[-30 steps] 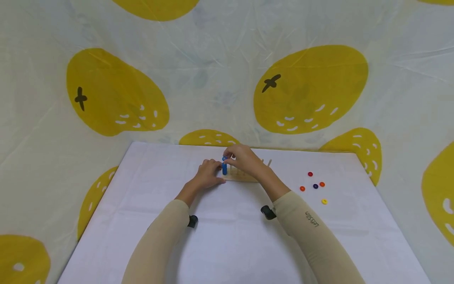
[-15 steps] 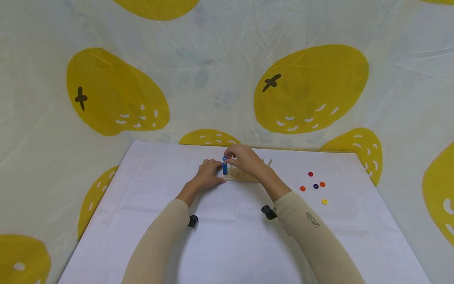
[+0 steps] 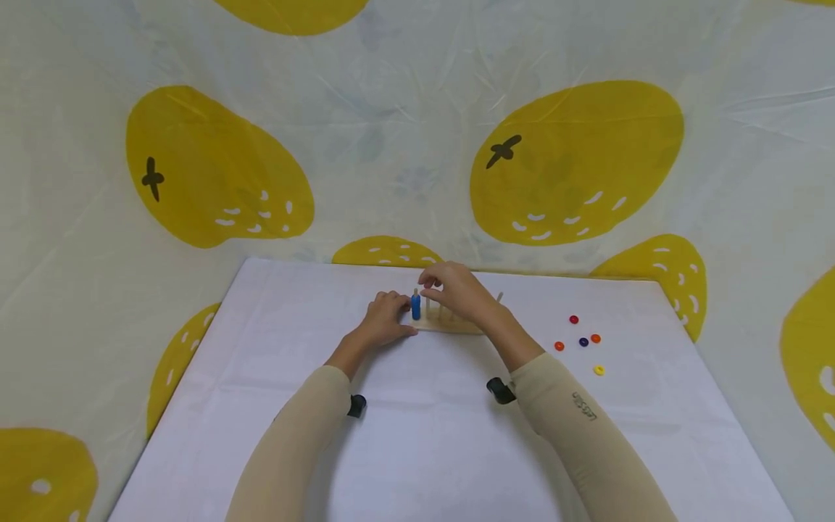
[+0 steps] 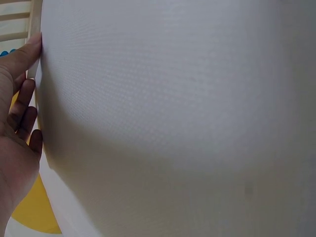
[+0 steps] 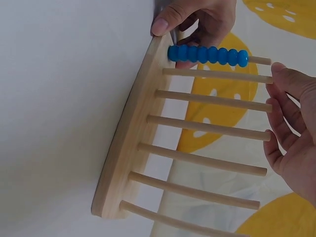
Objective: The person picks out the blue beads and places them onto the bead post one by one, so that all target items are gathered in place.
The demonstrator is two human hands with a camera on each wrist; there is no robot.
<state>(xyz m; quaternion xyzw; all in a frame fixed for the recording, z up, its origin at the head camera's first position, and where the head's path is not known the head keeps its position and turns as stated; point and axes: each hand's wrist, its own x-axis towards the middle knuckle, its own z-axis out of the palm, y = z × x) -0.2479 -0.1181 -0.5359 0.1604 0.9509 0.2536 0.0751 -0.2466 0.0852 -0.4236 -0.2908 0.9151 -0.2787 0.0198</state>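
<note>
A wooden peg stand (image 5: 131,128) has a row of upright dowels on its base. Blue beads (image 5: 210,55) fill most of the end dowel, whose bare tip sticks out above them. My left hand (image 3: 385,319) holds that end of the base, thumb at the front edge and fingers behind; in the left wrist view the thumb (image 4: 24,55) lies against the wood. My right hand (image 3: 463,293) is over the dowels, close to the tips beside the blue stack. Its thumb and fingers are loosely bent, with nothing seen between them.
On the white tablecloth (image 3: 417,435), to the right, lie a red bead (image 3: 574,319), two orange beads (image 3: 559,346), a dark purple bead (image 3: 583,342) and a yellow bead (image 3: 599,370). A curtain printed with yellow fruit (image 3: 577,163) hangs behind the table.
The blue bead that my right hand held at the dowel's top has been let go onto the stack. The right hand has shifted slightly right; the left hand keeps its hold.
</note>
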